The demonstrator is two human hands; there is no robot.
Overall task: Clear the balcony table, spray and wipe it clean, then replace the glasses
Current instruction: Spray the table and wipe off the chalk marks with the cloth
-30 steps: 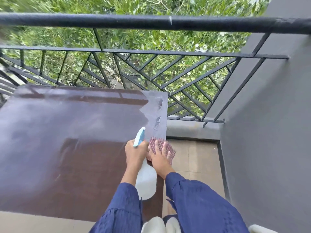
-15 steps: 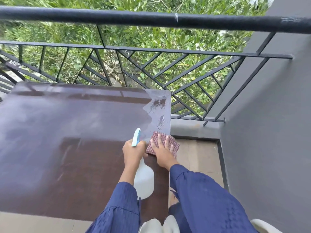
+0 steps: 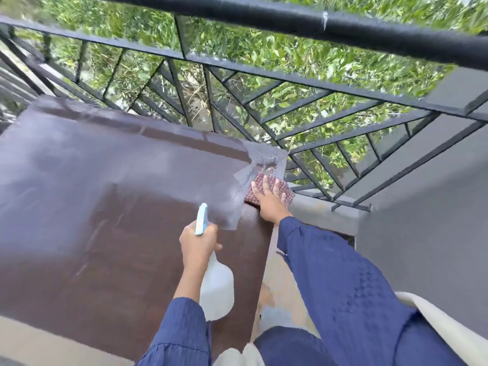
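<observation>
The dark brown balcony table fills the left and middle of the head view, its top bare and wet-looking near the far right corner. My right hand presses flat, fingers straight, on a red-checked cloth at that corner, close to the right edge. My left hand grips the neck of a white spray bottle with a light blue trigger head, held above the table's near right part. No glasses are in view.
A black metal railing with diagonal bars runs behind the table, green foliage beyond it. A grey wall stands close on the right. Tiled floor shows between table and wall. Something white lies at the lower right.
My right hand has slid the cloth away from me along the table's right edge toward the far corner. My left hand with the bottle has stayed near the same spot. My head has tilted.
</observation>
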